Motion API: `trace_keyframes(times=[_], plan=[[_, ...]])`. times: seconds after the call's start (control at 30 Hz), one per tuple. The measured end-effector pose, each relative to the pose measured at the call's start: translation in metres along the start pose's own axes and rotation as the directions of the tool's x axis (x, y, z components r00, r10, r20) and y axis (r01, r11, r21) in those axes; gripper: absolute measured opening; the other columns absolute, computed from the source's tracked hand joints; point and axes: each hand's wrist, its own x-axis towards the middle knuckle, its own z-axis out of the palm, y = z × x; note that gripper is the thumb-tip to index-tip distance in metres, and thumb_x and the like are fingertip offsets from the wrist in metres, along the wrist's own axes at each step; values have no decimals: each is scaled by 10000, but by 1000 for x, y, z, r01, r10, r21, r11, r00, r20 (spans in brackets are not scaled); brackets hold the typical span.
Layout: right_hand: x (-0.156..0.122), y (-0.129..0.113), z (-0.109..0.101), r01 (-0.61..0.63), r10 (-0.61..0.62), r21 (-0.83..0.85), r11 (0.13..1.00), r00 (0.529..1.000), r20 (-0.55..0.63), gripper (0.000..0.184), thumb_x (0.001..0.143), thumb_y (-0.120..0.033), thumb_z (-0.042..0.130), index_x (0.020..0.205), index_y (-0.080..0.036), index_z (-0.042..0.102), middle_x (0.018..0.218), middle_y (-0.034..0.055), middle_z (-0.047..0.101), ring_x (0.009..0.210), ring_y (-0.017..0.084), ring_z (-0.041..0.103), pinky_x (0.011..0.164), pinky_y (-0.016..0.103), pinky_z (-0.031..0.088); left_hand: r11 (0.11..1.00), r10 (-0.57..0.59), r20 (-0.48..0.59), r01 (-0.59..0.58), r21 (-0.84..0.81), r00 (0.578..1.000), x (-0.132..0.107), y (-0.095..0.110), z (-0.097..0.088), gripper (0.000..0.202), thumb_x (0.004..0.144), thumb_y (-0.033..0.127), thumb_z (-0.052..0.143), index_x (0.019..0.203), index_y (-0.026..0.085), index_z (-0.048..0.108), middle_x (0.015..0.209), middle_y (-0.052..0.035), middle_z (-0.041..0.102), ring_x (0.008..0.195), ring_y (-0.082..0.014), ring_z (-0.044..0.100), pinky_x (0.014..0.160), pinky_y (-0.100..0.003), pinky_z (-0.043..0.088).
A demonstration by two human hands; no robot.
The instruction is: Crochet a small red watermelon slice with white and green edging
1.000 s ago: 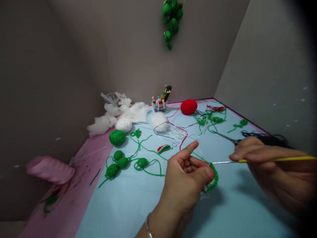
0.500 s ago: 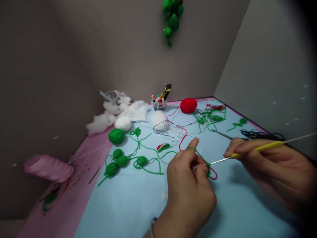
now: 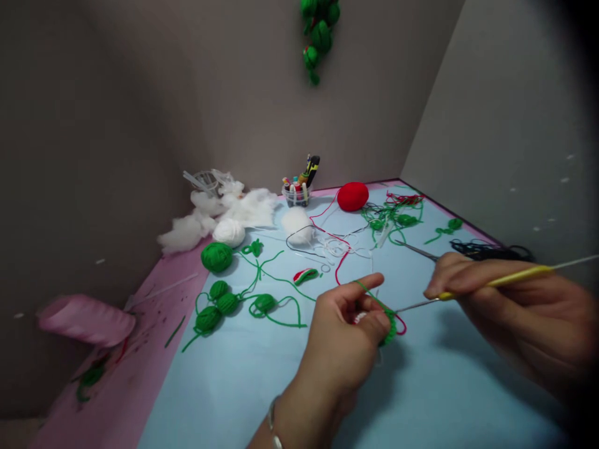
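My left hand point(image 3: 344, 337) pinches a small green and red crochet piece point(image 3: 389, 323), with green yarn running over its raised forefinger. My right hand point(image 3: 505, 305) grips a yellow-handled crochet hook point(image 3: 468, 289), its metal tip reaching into the piece. Both hands hover over the light blue table mat point(image 3: 262, 386). A small finished red, white and green slice point(image 3: 305, 275) lies just beyond my left hand.
Green yarn balls point(image 3: 216, 256) and small green crochet balls point(image 3: 228, 304) lie at left. White stuffing point(image 3: 243, 209), a white ball point(image 3: 229, 232), a tool cup point(image 3: 296, 195), a red yarn ball point(image 3: 352, 196), scissors point(image 3: 420, 251) and tangled yarn sit farther back. A pink roll point(image 3: 87, 319) lies at left.
My left hand has turned the crochet piece in its fingers, and my right hand has tilted the hook's handle upward and worked the tip into the piece.
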Motion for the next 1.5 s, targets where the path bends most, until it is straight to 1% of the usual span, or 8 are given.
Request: trace_keyframes(times=[0.17,0.33,0.47,0.57,0.77,0.93,1.2,1.5], plan=[[-6,-1,17,-237,231,86,968,970,71,221,666,-526,841,694,-310,802,674,55,755,647,205,713,564,294,609,999,7,-8,-7,-45,1000,1,-5,1,527,581,108,797,1104,88,735,646,39,627,602,-80,515,623,-229,389],[-21,8,24,-113,114,-34,993,993,24,144,719,-480,820,776,-348,826,783,54,815,781,230,767,715,300,647,988,-59,25,62,-143,998,0,-9,3,641,414,136,927,1033,124,763,776,-16,738,696,-126,614,682,-249,440],[-18,9,22,-328,346,249,911,938,-32,186,626,-440,890,737,-322,798,704,18,768,563,135,678,549,197,598,977,-54,-10,50,-206,999,1,-8,3,522,400,163,933,897,118,781,789,-47,764,692,-126,622,697,-251,447],[-12,7,23,-424,449,313,850,894,-6,225,603,-435,902,712,-279,783,623,9,689,528,113,626,513,177,568,978,-37,-65,22,-209,997,2,-6,4,383,430,181,916,783,116,780,726,-35,751,635,-105,590,686,-250,447],[-13,6,24,-464,480,295,836,877,18,285,621,-474,888,746,-239,788,571,23,672,530,119,634,510,171,557,984,-17,-133,-8,-180,991,3,-6,3,484,480,103,875,953,96,776,726,-23,742,660,-108,593,697,-249,443],[-17,3,22,-407,435,262,875,898,-61,289,597,-473,902,741,-254,782,722,44,766,585,119,676,583,169,583,988,-6,-153,-17,-153,988,2,-6,4,515,498,69,844,1006,67,761,649,3,692,642,-108,570,671,-246,435],[-18,3,18,-227,228,194,954,973,16,147,791,-445,772,819,-301,761,736,48,799,575,125,681,576,177,584,996,-16,-169,0,-95,986,2,-5,5,404,597,29,741,997,80,756,621,27,656,590,-86,533,640,-241,410],[-23,4,12,46,-36,-108,993,995,91,117,939,-397,612,948,-323,702,884,34,825,666,141,707,642,219,596,995,0,-192,-20,-100,981,4,-6,5,361,609,3,718,961,81,752,615,37,642,567,-77,531,612,-228,407]])
